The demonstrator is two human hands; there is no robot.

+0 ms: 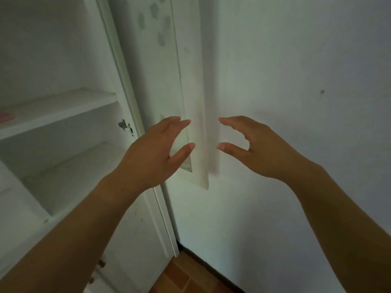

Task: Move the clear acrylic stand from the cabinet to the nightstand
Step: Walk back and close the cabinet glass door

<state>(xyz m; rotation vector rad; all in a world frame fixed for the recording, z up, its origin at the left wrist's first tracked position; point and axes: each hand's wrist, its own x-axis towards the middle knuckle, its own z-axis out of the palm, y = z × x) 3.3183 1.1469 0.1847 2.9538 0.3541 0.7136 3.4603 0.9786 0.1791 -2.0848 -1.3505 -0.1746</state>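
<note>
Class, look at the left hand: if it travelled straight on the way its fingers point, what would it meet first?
Probably the open cabinet door: the left hand points up and forward at its glass panel and white frame edge. Depth is unclear, and no acrylic stand is visible.

Both bare forearms stretched forward, left hand (152,151) and right hand (256,149) facing each other, fingers curled, spread, holding nothing

Left of the left hand (152,153) we see a matt white painted cabinet (63,106) with a metal hinge (125,126) (slightly shiny); its door (156,60) has smooth glass; below, wood-toned floor (179,275).
</note>
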